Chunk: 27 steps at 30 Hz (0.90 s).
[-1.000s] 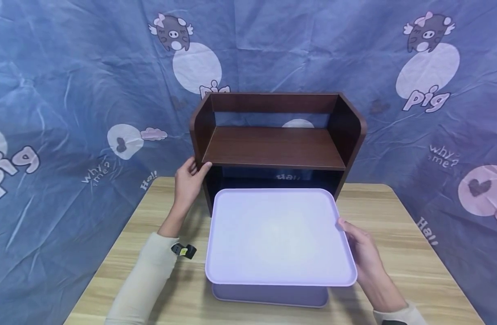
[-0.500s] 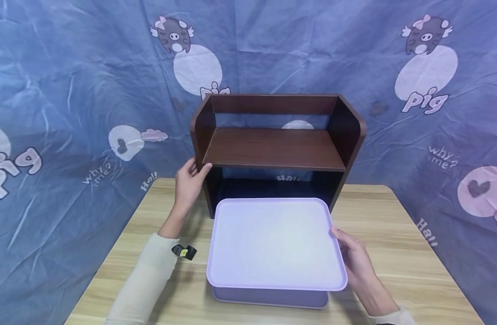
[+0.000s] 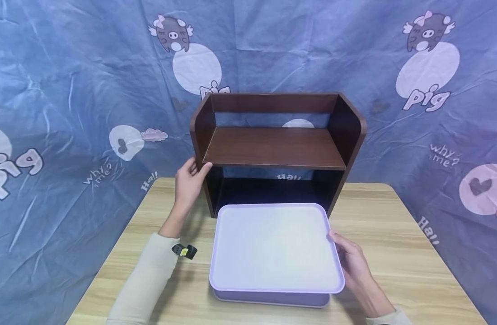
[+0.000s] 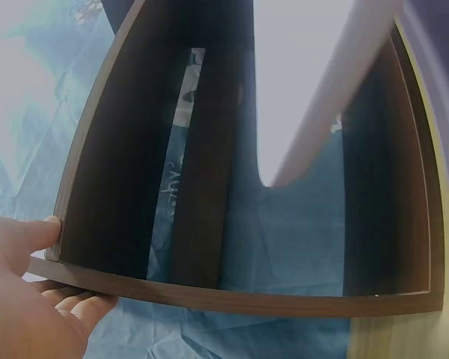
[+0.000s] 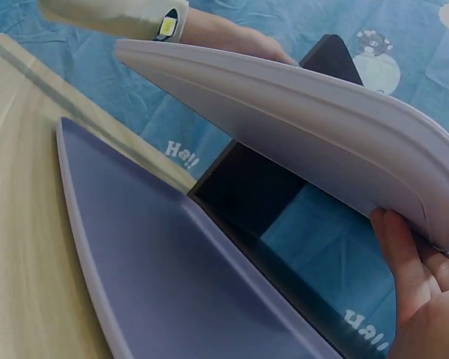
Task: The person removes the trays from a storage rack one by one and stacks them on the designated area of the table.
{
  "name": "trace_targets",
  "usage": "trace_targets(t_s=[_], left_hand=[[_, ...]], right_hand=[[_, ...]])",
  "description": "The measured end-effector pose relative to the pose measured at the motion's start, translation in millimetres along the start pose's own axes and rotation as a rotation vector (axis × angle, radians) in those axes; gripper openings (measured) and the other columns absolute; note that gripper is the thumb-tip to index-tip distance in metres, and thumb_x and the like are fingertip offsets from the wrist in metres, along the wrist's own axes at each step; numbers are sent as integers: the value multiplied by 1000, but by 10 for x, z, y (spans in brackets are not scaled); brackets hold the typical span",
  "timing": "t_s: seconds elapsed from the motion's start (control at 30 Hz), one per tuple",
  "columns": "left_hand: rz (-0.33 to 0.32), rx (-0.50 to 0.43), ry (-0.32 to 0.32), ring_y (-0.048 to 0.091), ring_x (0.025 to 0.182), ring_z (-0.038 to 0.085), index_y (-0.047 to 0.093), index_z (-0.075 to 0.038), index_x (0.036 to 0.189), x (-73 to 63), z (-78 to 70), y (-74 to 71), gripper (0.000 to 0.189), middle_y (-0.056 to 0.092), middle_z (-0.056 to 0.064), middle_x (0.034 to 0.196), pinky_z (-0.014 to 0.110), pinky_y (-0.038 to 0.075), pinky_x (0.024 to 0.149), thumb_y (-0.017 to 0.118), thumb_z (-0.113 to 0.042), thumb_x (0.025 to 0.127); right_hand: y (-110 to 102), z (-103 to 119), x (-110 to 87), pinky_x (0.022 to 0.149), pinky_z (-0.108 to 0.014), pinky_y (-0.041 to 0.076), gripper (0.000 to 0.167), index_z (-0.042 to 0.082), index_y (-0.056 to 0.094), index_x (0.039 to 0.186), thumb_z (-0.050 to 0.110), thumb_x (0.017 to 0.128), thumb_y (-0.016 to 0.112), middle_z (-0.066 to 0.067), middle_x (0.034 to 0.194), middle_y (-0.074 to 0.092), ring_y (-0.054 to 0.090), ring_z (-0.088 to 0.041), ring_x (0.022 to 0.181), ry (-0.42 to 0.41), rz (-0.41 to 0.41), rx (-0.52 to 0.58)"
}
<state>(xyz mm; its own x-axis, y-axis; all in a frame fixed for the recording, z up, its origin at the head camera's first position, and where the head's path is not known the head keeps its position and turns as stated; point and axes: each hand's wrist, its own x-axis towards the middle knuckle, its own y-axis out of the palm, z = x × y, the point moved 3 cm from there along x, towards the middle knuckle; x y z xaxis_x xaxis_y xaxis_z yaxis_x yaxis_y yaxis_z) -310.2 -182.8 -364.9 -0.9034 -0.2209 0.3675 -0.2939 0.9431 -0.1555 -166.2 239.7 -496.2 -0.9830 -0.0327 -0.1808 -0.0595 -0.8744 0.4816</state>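
Note:
A pale lilac tray [image 3: 274, 248] is held up in the air by my right hand [image 3: 356, 266], which pinches its right rim, thumb on top and fingers underneath. Below it, a second lilac tray [image 5: 165, 262] lies on the table; the right wrist view shows a gap between the two. Behind them stands a dark brown two-tier desk shelf [image 3: 273, 146]. My left hand [image 3: 188, 185] grips the shelf's left side panel at the middle board's height. In the left wrist view the thumb lies on one side of the panel [image 4: 247, 301] and the fingers on the other.
The light wooden table [image 3: 395, 234] extends to both sides of the shelf. A blue cloth [image 3: 90, 67] with pig prints hangs behind and at the sides. A dark band with a small device [image 3: 184, 251] sits on the left wrist.
My right hand has lowered the upper tray toward the tray beneath and shifted it slightly left, so more of the shelf's lower tier shows. The left hand stays on the shelf.

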Motion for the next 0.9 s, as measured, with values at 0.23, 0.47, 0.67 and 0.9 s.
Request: trace_targets(t_s=[0.23,0.47,0.67,0.9], left_hand=[[-2,14,-16,64,135,38,61,2,146,7,-17,9,56,65,27,144,46,54,117,79,-23,99],[-4,8,-17,65,135,38,62,2,146,5,-15,9,55,65,27,144,44,55,116,79,-23,99],[-7,2,-11,65,135,37,61,2,146,5,-15,4,55,65,27,143,44,55,116,79,-22,99],[-4,17,-21,63,137,37,61,2,147,2,-20,4,56,64,27,145,44,54,117,78,-23,99]], right_hand=[[-46,-80,11,73,-25,66,37,21,81,94,20,114,50,6,85,80,75,-9,77,2,-3,-1],[-67,-166,32,71,-24,66,37,22,81,93,22,114,51,7,83,80,75,-8,75,22,-28,-26],[-74,-220,45,72,-25,66,34,22,81,92,21,112,53,7,83,80,75,-8,75,42,-60,-28],[-101,-287,55,71,-24,65,33,24,81,90,20,111,56,9,80,78,72,-7,73,50,-106,-62]])
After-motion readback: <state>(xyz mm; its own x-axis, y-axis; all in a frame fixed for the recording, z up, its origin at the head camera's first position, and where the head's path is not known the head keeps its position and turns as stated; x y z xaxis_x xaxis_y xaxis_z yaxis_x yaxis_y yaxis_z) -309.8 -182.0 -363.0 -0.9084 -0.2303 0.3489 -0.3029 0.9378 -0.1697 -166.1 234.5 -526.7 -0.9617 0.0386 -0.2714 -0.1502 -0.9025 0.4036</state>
